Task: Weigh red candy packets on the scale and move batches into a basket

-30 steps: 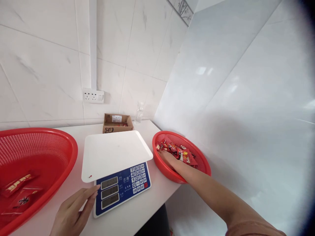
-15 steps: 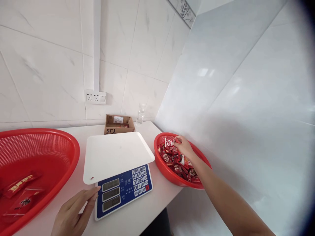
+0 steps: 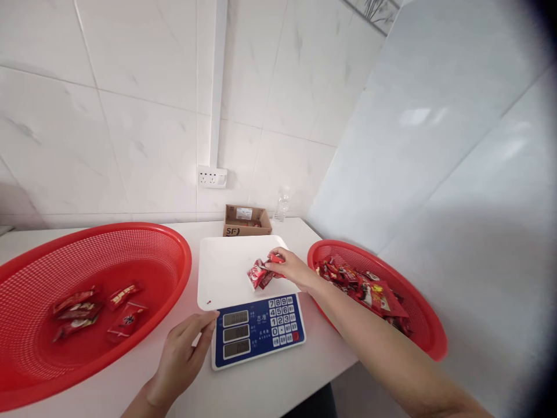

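My right hand is over the white pan of a digital scale, its fingers closed on red snack packets. The packets hang at the pan's surface; I cannot tell how many there are. My left hand is at the scale's front left, thumb and forefinger pinched by the corner of the blue keypad panel. Anything between those fingertips is hidden. Right of the scale, a red basket holds a heap of similar packets, partly behind my right forearm.
A large red basket on the left holds several packets. Behind the scale stand an open cardboard box and a clear plastic bottle. A socket is on the tiled wall, and a smooth pale wall rises at the right.
My right hand has moved left from the right basket to above the scale pan, carrying packets. My left hand keeps its place by the scale. The view has turned left.
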Available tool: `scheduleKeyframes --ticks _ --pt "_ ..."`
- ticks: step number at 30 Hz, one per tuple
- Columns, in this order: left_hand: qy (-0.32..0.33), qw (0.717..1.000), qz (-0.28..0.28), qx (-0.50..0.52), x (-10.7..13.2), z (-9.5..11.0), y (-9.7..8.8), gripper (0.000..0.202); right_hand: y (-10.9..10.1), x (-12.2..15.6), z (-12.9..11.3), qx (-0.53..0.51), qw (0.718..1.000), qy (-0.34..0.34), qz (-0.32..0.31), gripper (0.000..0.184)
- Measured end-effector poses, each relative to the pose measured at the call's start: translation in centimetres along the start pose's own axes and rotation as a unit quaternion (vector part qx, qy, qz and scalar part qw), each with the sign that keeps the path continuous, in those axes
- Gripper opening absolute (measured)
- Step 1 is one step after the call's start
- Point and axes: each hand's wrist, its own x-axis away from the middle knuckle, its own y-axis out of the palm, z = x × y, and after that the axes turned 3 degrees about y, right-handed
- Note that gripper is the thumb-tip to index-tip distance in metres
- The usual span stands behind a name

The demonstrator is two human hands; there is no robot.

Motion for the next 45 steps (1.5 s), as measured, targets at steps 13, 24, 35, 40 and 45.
scheduleKeyframes --ticks 13,24,35,40,45 --pt "-0.004 1.0 -0.016 0.017 0.5 -0.1 0.3 0.019 -1.7 0.1 0.3 0.154 0.988 -0.004 0.024 0.018" --pt "-0.001 1.0 -0.01 0.011 0.3 0.2 0.0 0.019 0.9 -1.3 -0.4 0.205 0.976 -0.08 0.002 0.05" --pt "0.004 1.0 -0.02 -0.004 0.3 0.3 0.0 0.017 2.0 0.3 -0.1 0.31 0.927 -0.201 -0.062 0.037" --pt "0.007 1.0 -0.02 -0.009 0.3 0.4 0.0 0.017 2.2 2.3 0.4 0.32 0.923 -0.181 -0.115 0.042" --pt "0.001 1.0 -0.01 -0.005 -0.1 0.6 -0.3 0.016 -1.5 3.5 0.3 0.327 0.929 -0.166 -0.039 0.044"
